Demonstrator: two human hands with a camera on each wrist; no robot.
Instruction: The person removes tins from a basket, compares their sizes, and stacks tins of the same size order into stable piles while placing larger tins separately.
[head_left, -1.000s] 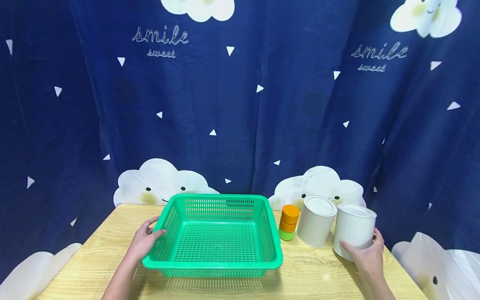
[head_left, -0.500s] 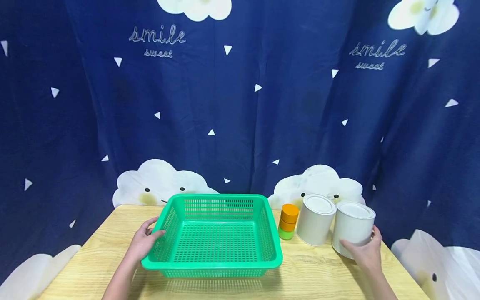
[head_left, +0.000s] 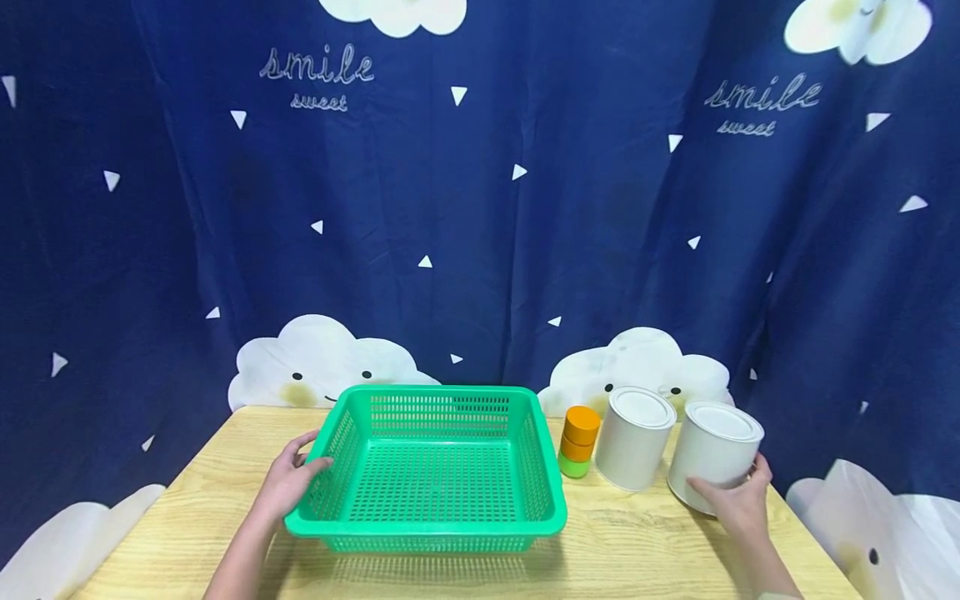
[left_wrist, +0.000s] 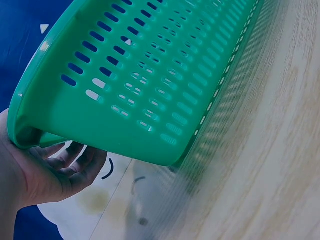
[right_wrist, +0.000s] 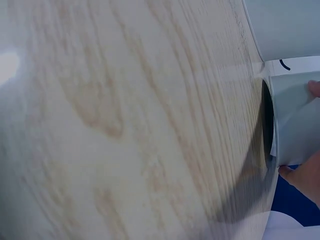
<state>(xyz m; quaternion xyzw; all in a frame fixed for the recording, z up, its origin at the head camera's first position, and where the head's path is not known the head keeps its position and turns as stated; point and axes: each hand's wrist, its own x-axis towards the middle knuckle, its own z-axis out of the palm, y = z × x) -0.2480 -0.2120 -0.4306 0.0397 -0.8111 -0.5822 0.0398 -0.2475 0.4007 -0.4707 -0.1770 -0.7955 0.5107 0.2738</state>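
Observation:
My left hand [head_left: 283,490] holds the left rim of a green plastic basket [head_left: 423,529], thumb over the edge. In the left wrist view, the fingers curl under the rim of the basket [left_wrist: 80,117]. On the right, my right hand [head_left: 742,502] grips a white lidded can [head_left: 708,458] low around its side. That can leans slightly to the right, and in the right wrist view a dark shadow shows below the bottom edge of the can [right_wrist: 292,125]. Beside it stands a second white can [head_left: 633,442].
A small orange-and-green cylinder stack [head_left: 580,442] stands between the basket and the second can. All rest on a light wooden table [head_left: 615,554]. A dark blue curtain [head_left: 480,208] with clouds hangs right behind the table.
The gripped can has shifted slightly right and now leans more, widening the gap at the top between the two cans. My left hand and the basket stay in place.

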